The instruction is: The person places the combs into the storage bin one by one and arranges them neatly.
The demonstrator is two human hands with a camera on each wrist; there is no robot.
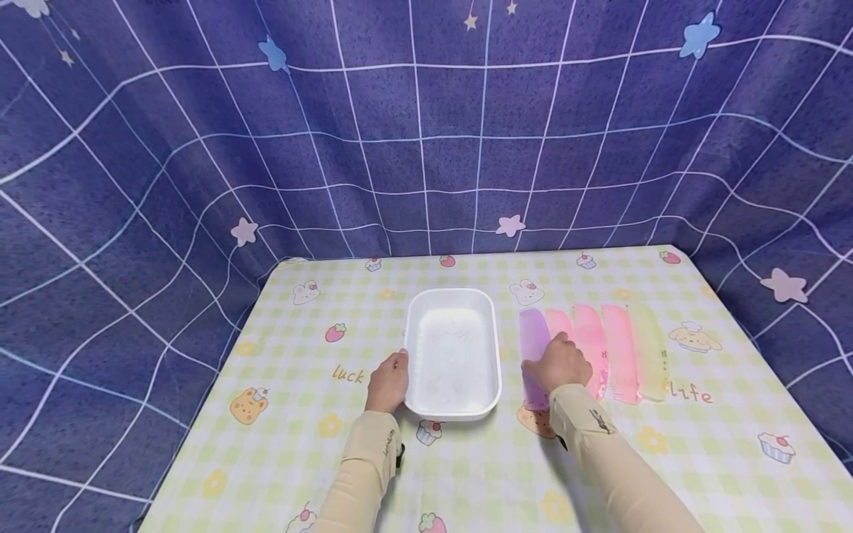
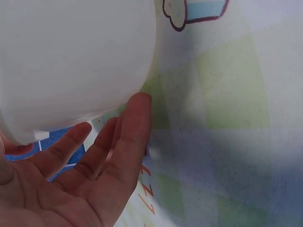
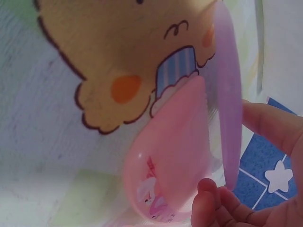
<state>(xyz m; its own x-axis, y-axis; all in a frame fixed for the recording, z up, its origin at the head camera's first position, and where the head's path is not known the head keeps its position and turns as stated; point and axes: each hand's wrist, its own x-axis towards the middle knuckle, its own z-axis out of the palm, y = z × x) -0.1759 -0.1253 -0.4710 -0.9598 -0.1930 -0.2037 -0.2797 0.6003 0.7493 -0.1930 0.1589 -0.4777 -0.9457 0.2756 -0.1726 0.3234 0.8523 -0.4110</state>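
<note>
Backdrop: deep-blue curtain [image 1: 453, 104] with pale grid lines and pastel stars, hanging behind a checked green-and-white tablecloth [image 1: 280, 459] printed with cupcakes, strawberries and animals.
Purple comb: I find the purple comb [image 1: 533, 337] on my head feed, right of the white tray [image 1: 452, 363], at the left end of a row of combs; my right wrist feed gives it nearly edge-on. I cannot tell whether it touches the cloth.
Right hand: the right hand [image 1: 563, 363] pinches the purple comb, thumb on one side, the other fingers curled in close together near its end.
Pink combs: the nearest pink comb [image 1: 558, 322] lies just beside the purple one, partly under the right hand from my head view; two more pink ones [image 1: 620, 348] follow to its right.
Yellow-green comb: the yellow-green comb [image 1: 649, 348] sits at the row's right end, near the printed word "life".
White tray: rounded corners, upright, its long side running away from me.
Left hand: the left hand [image 1: 388, 381] holds the tray's left edge, fingers slightly bent and spread along the outer wall; I see little of the thumb, at the rim.
Sleeves: cream sleeves [image 1: 620, 466] cover both forearms.
</note>
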